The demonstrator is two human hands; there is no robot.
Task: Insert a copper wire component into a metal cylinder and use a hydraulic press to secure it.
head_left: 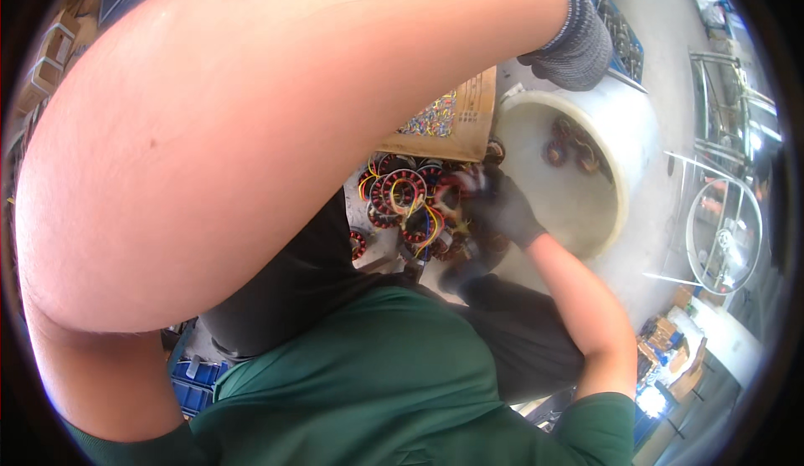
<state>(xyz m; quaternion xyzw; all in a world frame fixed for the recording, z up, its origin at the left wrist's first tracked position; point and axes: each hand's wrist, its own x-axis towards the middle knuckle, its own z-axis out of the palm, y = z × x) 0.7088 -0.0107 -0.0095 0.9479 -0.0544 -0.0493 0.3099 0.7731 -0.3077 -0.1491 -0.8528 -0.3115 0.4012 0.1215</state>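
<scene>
My left arm stretches large across the upper view. My left hand (pixel 576 51), in a grey knit glove, is over the far rim of a big white plastic barrel (pixel 621 190) lying on its side; its fingers are hidden. My right hand (pixel 508 212), in a dark glove and smeared by motion, reaches into a pile of ring-shaped motor stators (pixel 404 191) with red windings and yellow, blue and red leads. A blurred stator (pixel 459 191) is by its fingertips; whether they grip it I cannot make out. A few more stators (pixel 569 146) lie inside the barrel.
A cardboard box (pixel 476 123) of small multicoloured pieces stands beyond the pile, partly behind my left arm. Blue crates (pixel 620 35) of metal parts are at the far right. A white wheel-like frame (pixel 724 236) stands right, and blue bins (pixel 194 382) lie lower left.
</scene>
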